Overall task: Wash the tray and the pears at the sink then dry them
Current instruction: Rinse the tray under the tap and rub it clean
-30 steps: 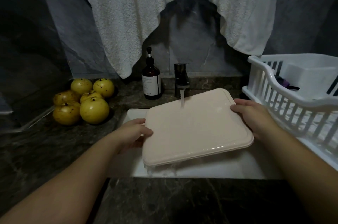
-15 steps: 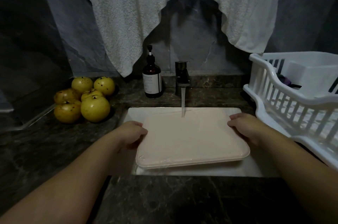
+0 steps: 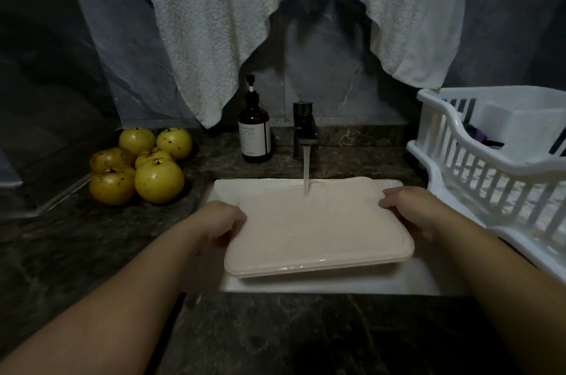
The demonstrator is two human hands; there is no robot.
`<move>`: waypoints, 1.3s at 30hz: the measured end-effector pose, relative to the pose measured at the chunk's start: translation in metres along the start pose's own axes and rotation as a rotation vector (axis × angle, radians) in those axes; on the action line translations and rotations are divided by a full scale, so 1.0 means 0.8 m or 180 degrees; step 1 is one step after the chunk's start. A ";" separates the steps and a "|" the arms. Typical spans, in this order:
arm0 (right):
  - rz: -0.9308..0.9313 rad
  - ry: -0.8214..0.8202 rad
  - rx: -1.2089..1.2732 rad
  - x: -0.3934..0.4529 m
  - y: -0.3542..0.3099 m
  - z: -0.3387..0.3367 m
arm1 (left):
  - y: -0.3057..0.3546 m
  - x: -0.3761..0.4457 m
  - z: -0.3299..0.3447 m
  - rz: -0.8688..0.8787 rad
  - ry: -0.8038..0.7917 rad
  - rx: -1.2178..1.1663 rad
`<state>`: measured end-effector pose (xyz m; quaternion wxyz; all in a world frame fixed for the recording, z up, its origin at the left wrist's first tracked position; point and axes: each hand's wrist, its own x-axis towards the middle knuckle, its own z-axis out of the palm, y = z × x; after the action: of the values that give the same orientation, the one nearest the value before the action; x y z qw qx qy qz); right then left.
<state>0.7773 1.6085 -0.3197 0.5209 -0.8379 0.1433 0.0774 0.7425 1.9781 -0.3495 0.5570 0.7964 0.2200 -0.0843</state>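
A pale pink rectangular tray (image 3: 315,230) is held nearly flat over the white sink (image 3: 337,285), underside up. My left hand (image 3: 219,223) grips its left edge and my right hand (image 3: 410,210) grips its right edge. Water runs from the dark tap (image 3: 303,129) onto the tray's far middle. Several yellow speckled pears (image 3: 141,164) sit in a pile on the dark counter to the left of the sink. A white towel (image 3: 232,22) hangs on the wall behind the tap.
A brown pump bottle (image 3: 254,132) stands left of the tap. A white dish rack (image 3: 496,166) holding a white container stands on the counter right of the sink. Dark marble counter (image 3: 306,334) runs along the front edge.
The tray was tilted with its far right corner raised; it has come down to lie almost level over the sink, and both hands have lowered with it. Water keeps running.
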 end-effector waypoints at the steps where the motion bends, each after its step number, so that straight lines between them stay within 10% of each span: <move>1: 0.0044 -0.0017 -0.0057 0.000 0.001 0.001 | 0.001 -0.001 -0.001 0.0031 0.0033 -0.0067; 27: 0.0665 -0.0845 -0.0246 -0.009 0.016 0.025 | 0.018 -0.023 -0.006 0.0830 0.0379 -0.1114; 39: -0.0365 0.0138 0.0281 -0.011 -0.002 0.012 | 0.020 -0.012 0.001 0.0382 0.0049 -0.1558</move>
<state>0.7697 1.6187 -0.3204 0.5577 -0.8225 0.1096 0.0228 0.7409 1.9705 -0.3324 0.7356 0.6500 0.1904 0.0107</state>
